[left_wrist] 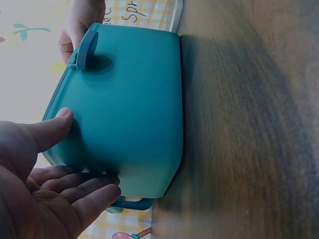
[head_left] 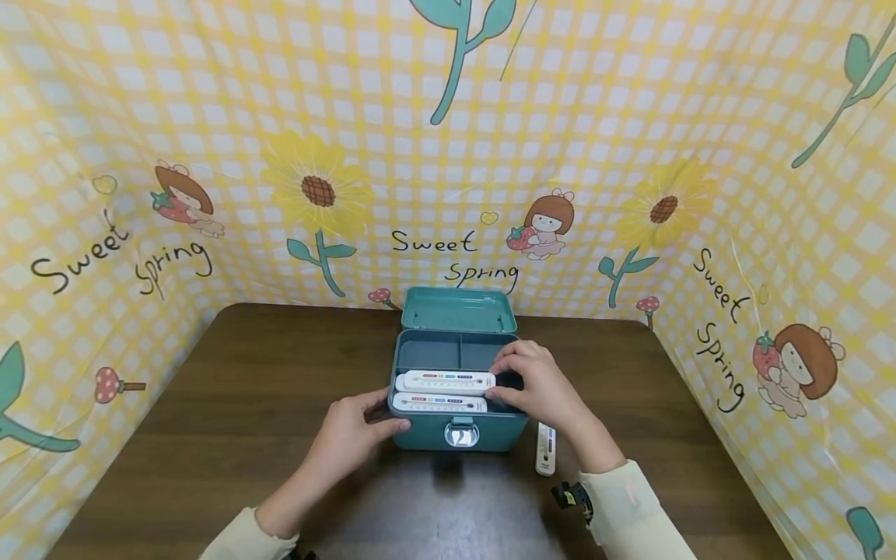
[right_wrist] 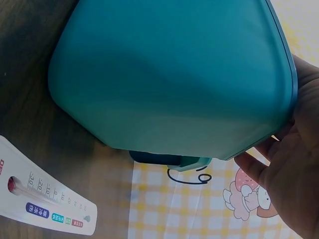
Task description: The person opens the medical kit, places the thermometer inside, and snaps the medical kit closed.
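Note:
A teal storage box (head_left: pixel 458 435) stands on the table with its lid (head_left: pixel 458 309) raised at the back. White thermometer strips lie across its top: a front one (head_left: pixel 439 403) and, just behind, an upper one (head_left: pixel 448 381) overlapping another. My right hand (head_left: pixel 539 381) reaches over the box's right edge and pinches the upper thermometer's right end between thumb and fingers. At the front left corner, my left hand (head_left: pixel 353 428) rests on the box, thumb against the front and fairly straight fingers (left_wrist: pixel 92 191) along the left side.
Another thermometer (head_left: pixel 545 449) lies on the brown table (head_left: pixel 280 365) right of the box, below my right forearm. Divided grey compartments (head_left: pixel 428 351) show in the box's rear half. A metallic clasp (head_left: pixel 462 434) hangs at its front. Yellow checked cloth (head_left: pixel 448 171) encloses the table's back and sides.

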Available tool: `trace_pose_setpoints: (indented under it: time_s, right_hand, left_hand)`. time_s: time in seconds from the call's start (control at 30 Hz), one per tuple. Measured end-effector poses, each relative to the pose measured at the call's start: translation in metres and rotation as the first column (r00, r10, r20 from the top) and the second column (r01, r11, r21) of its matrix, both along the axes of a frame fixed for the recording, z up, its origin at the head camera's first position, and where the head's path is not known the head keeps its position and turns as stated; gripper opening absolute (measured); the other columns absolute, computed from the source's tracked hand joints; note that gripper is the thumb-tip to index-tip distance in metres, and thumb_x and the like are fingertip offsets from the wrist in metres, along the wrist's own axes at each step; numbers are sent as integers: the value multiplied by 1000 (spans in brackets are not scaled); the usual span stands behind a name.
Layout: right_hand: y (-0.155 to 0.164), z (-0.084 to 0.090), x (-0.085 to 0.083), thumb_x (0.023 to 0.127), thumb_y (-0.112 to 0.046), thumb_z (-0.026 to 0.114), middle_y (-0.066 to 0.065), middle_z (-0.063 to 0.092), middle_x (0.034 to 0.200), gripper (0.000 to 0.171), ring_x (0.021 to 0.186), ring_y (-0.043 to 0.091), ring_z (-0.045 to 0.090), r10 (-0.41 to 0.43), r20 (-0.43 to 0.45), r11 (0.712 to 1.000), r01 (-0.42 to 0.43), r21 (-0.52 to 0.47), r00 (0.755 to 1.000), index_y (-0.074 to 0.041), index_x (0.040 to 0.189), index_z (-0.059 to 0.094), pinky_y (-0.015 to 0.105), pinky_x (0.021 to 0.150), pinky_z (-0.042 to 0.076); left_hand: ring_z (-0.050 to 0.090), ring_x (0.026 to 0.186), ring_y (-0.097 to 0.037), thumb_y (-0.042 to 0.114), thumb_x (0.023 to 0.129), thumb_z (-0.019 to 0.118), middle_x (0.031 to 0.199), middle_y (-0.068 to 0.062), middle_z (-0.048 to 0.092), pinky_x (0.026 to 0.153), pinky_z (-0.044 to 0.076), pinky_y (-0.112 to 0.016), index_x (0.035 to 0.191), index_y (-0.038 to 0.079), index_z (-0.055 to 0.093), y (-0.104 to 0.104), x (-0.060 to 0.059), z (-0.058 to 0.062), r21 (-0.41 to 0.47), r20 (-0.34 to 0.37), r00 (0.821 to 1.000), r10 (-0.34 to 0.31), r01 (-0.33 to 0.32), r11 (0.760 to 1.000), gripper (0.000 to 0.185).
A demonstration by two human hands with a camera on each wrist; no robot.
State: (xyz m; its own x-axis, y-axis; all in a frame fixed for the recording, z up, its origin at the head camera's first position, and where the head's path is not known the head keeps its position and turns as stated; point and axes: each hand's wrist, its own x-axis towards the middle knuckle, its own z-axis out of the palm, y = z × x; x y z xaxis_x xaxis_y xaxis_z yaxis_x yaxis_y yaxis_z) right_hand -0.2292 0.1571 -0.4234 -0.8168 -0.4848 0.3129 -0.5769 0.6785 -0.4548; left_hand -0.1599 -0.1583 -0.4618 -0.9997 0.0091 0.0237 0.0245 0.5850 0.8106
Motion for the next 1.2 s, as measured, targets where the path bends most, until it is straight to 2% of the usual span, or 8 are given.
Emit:
trace_pose_setpoints:
  time_s: [0.2,0.5,1.2]
  right_hand:
    - [-3,0,0,82,-37,88,-9,62,113,26,113,15,52,0,-8,1000,0,10,1000,-21,99,78,45,108,39]
    - [-10,1,-3,82,-37,88,-8,62,114,26,115,16,52,-16,-9,999,16,52,1000,-21,99,78,46,110,37]
    - [-20,2,-1,74,-34,94,-4,63,117,25,119,21,51,-104,7,995,104,15,995,-20,90,81,48,108,41]
  left_hand:
    - [69,117,-23,40,80,88,132,-10,69,93,59,-43,138,6,66,1,0,2,-5,-2,1000,-1,1,1000,71]
    - [70,114,-19,39,79,89,129,-8,71,89,61,-38,136,7,67,0,-1,1,31,-11,1000,-6,6,999,69]
    - [69,117,-21,36,80,89,130,-9,71,91,60,-41,136,7,67,-1,1,2,25,-7,1000,-4,4,1000,67]
